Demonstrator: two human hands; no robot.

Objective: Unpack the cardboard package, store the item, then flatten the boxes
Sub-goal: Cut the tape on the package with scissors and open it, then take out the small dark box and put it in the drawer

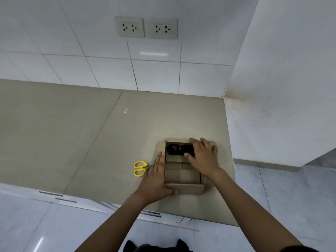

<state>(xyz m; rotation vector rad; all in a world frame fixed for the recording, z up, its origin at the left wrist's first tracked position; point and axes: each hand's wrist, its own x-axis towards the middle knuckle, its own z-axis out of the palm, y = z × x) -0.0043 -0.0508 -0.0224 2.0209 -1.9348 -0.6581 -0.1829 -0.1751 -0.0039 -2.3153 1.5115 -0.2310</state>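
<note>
Near the worktop's right edge, the right hand (203,157) grips the black item box (179,149), lying crosswise at the cardboard package's (183,188) far end; the left hand (156,177) lies flat, bracing the package's left wall.

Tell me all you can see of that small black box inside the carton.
The small black box looks like dark printed card with pale lettering too blurred to read. It lies at the far end of the open cardboard carton. The right hand grips its right end, thumb on the near edge; the left hand touches only the carton.
</note>
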